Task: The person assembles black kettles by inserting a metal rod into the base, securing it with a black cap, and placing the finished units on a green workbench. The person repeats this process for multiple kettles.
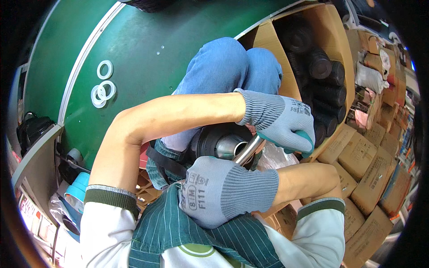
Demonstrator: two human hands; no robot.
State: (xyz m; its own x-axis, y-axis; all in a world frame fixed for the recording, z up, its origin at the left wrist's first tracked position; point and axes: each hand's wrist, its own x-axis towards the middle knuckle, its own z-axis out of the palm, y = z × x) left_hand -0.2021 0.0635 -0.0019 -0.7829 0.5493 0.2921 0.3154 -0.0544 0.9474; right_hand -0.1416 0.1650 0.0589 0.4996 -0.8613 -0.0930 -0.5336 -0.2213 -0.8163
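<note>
My forearms cross over my lap, both hands in grey knit gloves with green palms. My left hand reaches across to the right, its fingers curled round the upper end of a shiny metal tube. Lower and nearer my body, my right hand shows only its back; its fingers are hidden, with the tube's lower end close by. Between the hands lies a round black piece with a silvery, cone-shaped metal part open at its end. Its lower side is hidden behind the right glove.
An open cardboard box with several black cylindrical pieces stands at the right of my knees. Three translucent white rings lie on the green surface at the left. Stacked cartons fill the far right; a blue container stands at lower left.
</note>
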